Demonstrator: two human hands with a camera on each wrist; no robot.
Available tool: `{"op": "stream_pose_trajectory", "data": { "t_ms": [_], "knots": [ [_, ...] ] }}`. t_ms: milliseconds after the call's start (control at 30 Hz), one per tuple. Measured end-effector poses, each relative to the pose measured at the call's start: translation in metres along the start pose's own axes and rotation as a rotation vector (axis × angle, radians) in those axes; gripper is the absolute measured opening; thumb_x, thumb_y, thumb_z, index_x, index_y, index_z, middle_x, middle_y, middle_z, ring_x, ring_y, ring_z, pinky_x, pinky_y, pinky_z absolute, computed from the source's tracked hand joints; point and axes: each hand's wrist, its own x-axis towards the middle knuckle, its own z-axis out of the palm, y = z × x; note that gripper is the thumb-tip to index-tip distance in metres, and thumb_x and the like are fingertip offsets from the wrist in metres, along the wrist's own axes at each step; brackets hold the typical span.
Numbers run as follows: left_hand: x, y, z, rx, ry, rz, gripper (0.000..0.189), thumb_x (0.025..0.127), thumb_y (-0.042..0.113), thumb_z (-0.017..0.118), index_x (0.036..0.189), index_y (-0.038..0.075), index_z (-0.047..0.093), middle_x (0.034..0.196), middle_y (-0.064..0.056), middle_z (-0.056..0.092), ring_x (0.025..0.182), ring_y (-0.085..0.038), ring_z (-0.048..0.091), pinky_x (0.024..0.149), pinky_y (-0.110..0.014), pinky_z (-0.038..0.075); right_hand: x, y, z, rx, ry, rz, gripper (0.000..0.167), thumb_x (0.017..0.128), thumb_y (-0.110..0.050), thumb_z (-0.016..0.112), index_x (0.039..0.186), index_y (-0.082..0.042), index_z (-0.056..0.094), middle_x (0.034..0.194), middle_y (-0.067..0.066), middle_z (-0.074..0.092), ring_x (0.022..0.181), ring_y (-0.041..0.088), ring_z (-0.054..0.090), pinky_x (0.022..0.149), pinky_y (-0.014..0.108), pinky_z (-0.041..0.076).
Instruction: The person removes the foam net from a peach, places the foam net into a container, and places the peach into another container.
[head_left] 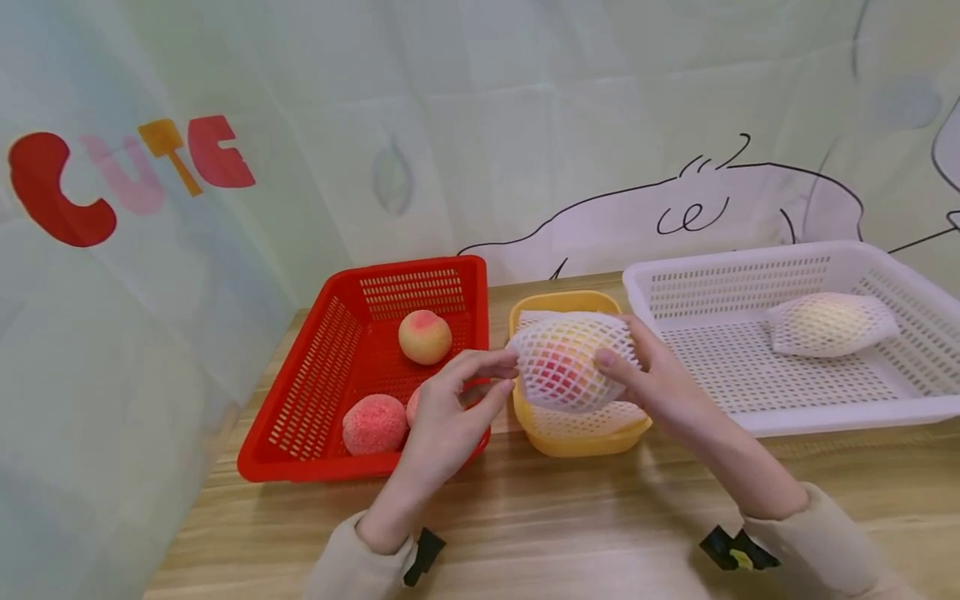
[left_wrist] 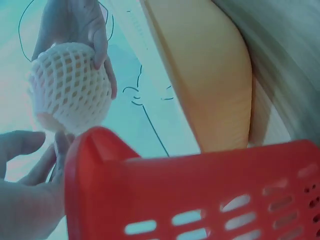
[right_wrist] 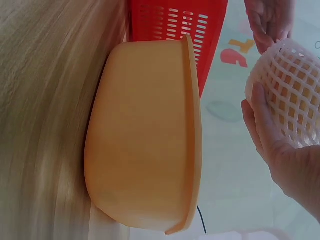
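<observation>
A peach (head_left: 558, 375) sits inside a white foam net (head_left: 592, 333), held above the yellow basket (head_left: 581, 442). My right hand (head_left: 656, 375) grips the netted peach from its right side, thumb across the front. At the left end of the net, the thumb and fingertips of my left hand (head_left: 453, 408) pinch its edge. In the left wrist view a bit of bare peach (left_wrist: 47, 121) shows at the net's end. More foam nets (head_left: 577, 423) lie in the yellow basket, partly hidden by the held peach.
To the left stands a red basket (head_left: 288, 400) with a pale peach (head_left: 425, 337) and a fuzzy pink peach (head_left: 375, 425); another is partly behind my left hand. A white basket (head_left: 720, 321) on the right holds one netted peach (head_left: 828, 325). A printed curtain hangs behind.
</observation>
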Motion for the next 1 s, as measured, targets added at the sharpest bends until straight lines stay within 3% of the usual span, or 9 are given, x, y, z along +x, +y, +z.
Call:
{"op": "stream_pose_trajectory", "data": {
  "t_ms": [200, 567, 833, 1000],
  "knots": [
    [0.0013, -0.0038, 0.0032, -0.108, 0.01, 0.04, 0.032, 0.087, 0.004, 0.067, 0.119, 0.009, 0.065, 0.116, -0.006, 0.067, 0.106, -0.017, 0.065, 0.092, -0.025, 0.054, -0.0007, 0.0006, 0.0012, 0.031, -0.02, -0.006, 0.056, 0.099, -0.031, 0.051, 0.144, -0.007, 0.027, 0.132, 0.023, 0.042, 0.099, 0.015, 0.066, 0.084, 0.033, 0.058],
    [0.0028, -0.007, 0.0046, -0.054, -0.066, 0.057, 0.056, 0.082, 0.002, 0.072, 0.133, 0.013, 0.053, 0.123, -0.009, 0.063, 0.107, -0.021, 0.064, 0.093, -0.028, 0.054, -0.0009, 0.0016, -0.0005, 0.032, -0.025, 0.0, 0.052, 0.101, -0.026, 0.048, 0.145, -0.009, 0.026, 0.13, 0.016, 0.046, 0.097, 0.015, 0.066, 0.082, 0.034, 0.058],
    [0.0026, -0.0066, 0.0053, -0.014, -0.122, 0.028, 0.069, 0.078, 0.005, 0.077, 0.138, 0.019, 0.047, 0.127, -0.004, 0.061, 0.112, -0.018, 0.061, 0.095, -0.033, 0.054, 0.0003, 0.0021, -0.0018, 0.044, -0.019, -0.005, 0.052, 0.101, -0.024, 0.047, 0.145, -0.006, 0.026, 0.123, 0.012, 0.052, 0.095, 0.015, 0.066, 0.081, 0.034, 0.059],
    [0.0024, -0.0058, 0.0065, -0.012, -0.12, 0.008, 0.069, 0.077, 0.003, 0.077, 0.138, 0.018, 0.047, 0.129, -0.002, 0.058, 0.113, -0.018, 0.06, 0.096, -0.039, 0.053, 0.0007, 0.0028, -0.0018, 0.04, -0.018, 0.002, 0.054, 0.101, -0.025, 0.048, 0.146, -0.007, 0.025, 0.122, 0.011, 0.053, 0.095, 0.015, 0.067, 0.082, 0.034, 0.058]
  ]
}}
